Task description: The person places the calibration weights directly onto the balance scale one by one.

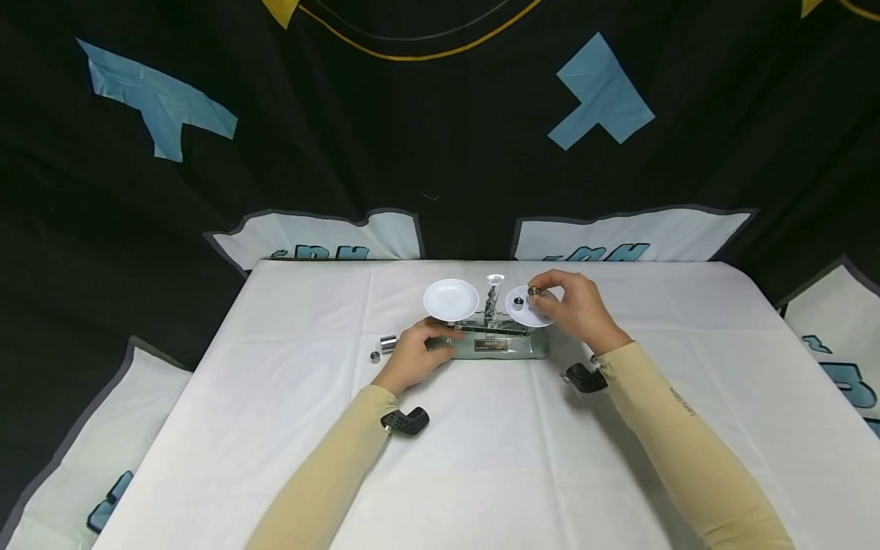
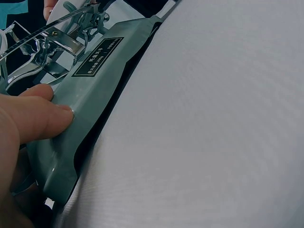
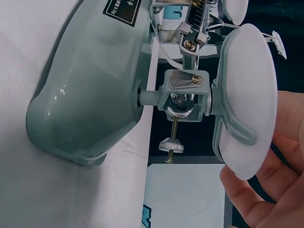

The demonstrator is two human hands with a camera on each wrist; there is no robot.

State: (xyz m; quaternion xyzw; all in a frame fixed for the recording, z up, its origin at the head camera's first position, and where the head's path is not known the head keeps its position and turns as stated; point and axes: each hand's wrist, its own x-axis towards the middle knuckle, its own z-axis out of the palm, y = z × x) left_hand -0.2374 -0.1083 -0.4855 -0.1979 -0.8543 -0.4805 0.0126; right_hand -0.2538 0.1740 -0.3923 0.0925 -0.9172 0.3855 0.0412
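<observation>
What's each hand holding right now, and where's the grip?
Right hand pinches a small metal cylinder weight over the right white pan. Left hand presses the grey-green balance base.

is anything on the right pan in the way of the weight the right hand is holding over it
Only one thing: a small weight already sits on the right pan, left of the weight pinched by the right hand. The pan's remaining surface looks bare.

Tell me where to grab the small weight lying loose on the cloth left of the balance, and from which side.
Pinch the small weight across its round sides, coming straight down from above. It stands free on the tablecloth, with only the larger metal cylinder close behind it, so fingers placed left and right should clear that neighbour. The left hand is nearest.
</observation>
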